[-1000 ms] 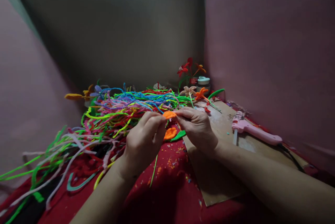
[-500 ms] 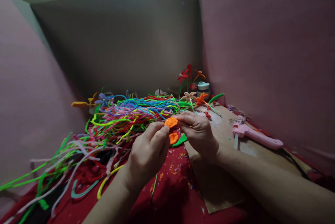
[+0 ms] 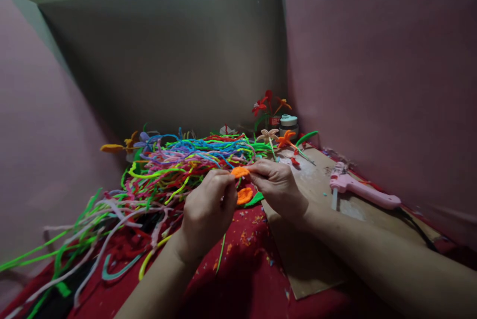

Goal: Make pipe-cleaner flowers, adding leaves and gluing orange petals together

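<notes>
My left hand (image 3: 206, 212) and my right hand (image 3: 278, 187) meet in the middle of the view, both pinching a small orange pipe-cleaner petal (image 3: 239, 172) between their fingertips. A second orange petal (image 3: 244, 195) hangs just below it, beside a green leaf piece (image 3: 256, 199). A thin green stem (image 3: 221, 253) runs down from my hands over the red cloth (image 3: 242, 274). Both hands are closed in a pinch.
A big tangle of coloured pipe cleaners (image 3: 175, 165) covers the left and back. A cardboard sheet (image 3: 316, 239) lies on the right with a pink glue gun (image 3: 361, 191) on it. Finished pipe-cleaner flowers (image 3: 268, 105) and a small jar (image 3: 288, 124) stand in the far corner. Walls close in on three sides.
My hands stayed together on the orange petal, working it with small finger movements. My left fingers curled in tighter. The view shifted slightly.
</notes>
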The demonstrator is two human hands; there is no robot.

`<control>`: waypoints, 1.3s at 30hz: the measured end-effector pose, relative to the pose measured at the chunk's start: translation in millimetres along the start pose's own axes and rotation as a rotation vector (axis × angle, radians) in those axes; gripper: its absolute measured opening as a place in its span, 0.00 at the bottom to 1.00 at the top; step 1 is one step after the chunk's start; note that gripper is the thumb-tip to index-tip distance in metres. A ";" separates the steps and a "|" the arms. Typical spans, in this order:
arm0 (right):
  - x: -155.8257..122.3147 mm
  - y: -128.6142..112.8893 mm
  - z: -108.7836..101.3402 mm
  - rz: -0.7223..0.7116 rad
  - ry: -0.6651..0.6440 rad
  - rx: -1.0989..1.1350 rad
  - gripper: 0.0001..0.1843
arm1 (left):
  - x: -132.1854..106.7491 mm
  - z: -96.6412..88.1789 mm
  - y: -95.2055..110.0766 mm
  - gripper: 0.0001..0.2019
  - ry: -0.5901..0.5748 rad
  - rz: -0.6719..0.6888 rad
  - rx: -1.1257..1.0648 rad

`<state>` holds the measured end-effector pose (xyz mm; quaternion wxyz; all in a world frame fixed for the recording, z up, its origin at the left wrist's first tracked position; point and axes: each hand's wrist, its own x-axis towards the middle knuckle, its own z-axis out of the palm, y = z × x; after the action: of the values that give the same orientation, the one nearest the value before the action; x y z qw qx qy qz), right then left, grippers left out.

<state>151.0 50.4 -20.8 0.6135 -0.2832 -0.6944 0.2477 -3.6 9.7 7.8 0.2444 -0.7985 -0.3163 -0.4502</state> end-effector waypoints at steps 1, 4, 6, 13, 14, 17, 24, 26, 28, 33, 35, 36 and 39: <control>0.1 0.5 0.4 0.030 -0.019 0.005 0.09 | 0.1 0.4 -0.5 0.08 0.002 -0.019 -0.015; 0.2 0.6 1.3 0.090 -0.066 0.011 0.08 | 1.4 0.1 -1.1 0.06 -0.001 -0.073 -0.029; 0.4 0.0 1.6 0.098 -0.078 -0.001 0.08 | 2.1 -0.3 -1.3 0.06 -0.012 -0.097 -0.020; 0.5 1.5 2.5 0.166 -0.075 -0.009 0.09 | -1.4 4.9 -7.0 0.06 -0.009 -0.117 -0.030; 0.6 1.8 2.6 0.173 -0.073 -0.007 0.08 | -1.9 5.6 -7.6 0.05 -0.010 -0.120 -0.028; 1.0 1.1 2.6 0.210 -0.085 0.019 0.08 | -2.2 6.0 -8.0 0.05 -0.019 -0.144 -0.036; 2.1 0.2 1.0 0.192 -0.249 -0.125 0.12 | -0.6 5.5 -5.9 0.05 -0.059 -0.233 -0.087; 1.8 0.2 1.2 0.148 -0.279 -0.236 0.13 | -0.3 6.2 -5.5 0.06 -0.049 -0.259 -0.106; 1.1 -0.6 1.9 0.123 -0.299 -0.321 0.12 | -0.2 6.9 -5.4 0.06 -0.041 -0.281 -0.112; -0.2 -3.0 4.0 0.113 -0.361 -0.478 0.10 | -1.2 7.5 -5.9 0.05 -0.050 -0.292 -0.092; -0.3 -2.1 4.5 0.128 -0.365 -0.499 0.12 | -1.7 7.6 -5.9 0.05 -0.053 -0.277 -0.083; -0.2 -1.5 4.7 0.130 -0.364 -0.498 0.12 | -1.8 7.6 -5.7 0.05 -0.053 -0.271 -0.076; 0.4 -0.2 5.1 0.137 -0.363 -0.480 0.12 | -1.9 8.0 -4.8 0.04 -0.057 -0.269 -0.053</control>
<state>145.9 50.5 -20.9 0.3770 -0.4171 -0.8106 0.1638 -3.4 17.8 2.9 0.1516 -0.7675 -0.4151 -0.4644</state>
